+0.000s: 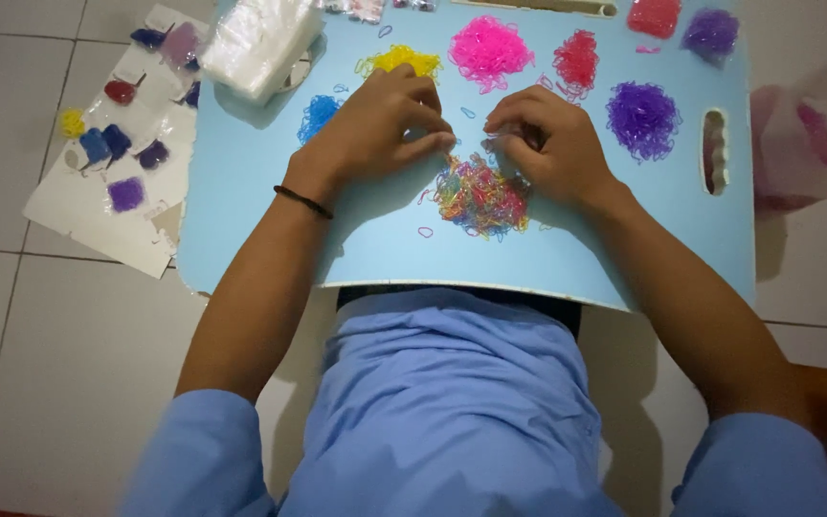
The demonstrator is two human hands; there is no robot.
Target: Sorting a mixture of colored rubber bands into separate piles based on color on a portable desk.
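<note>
Left hand [380, 120] on light-blue counter [260, 211], fingers curled, tips pinched toward centre; appears to nip small band, too small to confirm. Blue pile [318, 113] just beside its knuckles, yellow pile [399, 60] just beyond. Mixed-colour band heap [480, 194] lies between both hands, toward body, touching fingertips; about equally near each. Right hand [547, 139] curled, fingertips pinched at heap's upper edge, grasping few bands. Pink pile [490, 50], red pile [576, 59] beyond; purple pile [641, 118] near right hand's outer side.
</note>
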